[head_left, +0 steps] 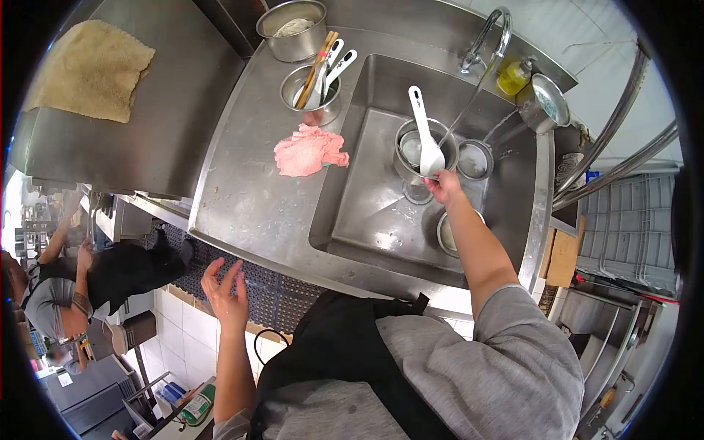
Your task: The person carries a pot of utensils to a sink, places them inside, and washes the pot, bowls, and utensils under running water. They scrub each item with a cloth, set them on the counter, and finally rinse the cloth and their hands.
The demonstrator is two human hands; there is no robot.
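My right hand [445, 188] reaches into the sink [367, 194], its fingers closed on the near rim of a round metal pot [452, 155]. A large white spoon [419, 114] leans in that pot, its bowl end just above my fingers. Inside the pot sits a smaller metal cup [411, 147]. Water runs from the curved faucet [502, 37] toward the pot. My left hand [229, 293], wet and holding nothing, hovers off the counter's front edge with its fingers apart.
A pink cloth [310, 151] lies on the counter beside a metal pot of utensils [315, 110]. Further metal bowls [475, 160] stand in the sink. Yellow soap [515, 77] and a tilted metal pot [539, 106] are at the back right. Another person [66, 293] works at left.
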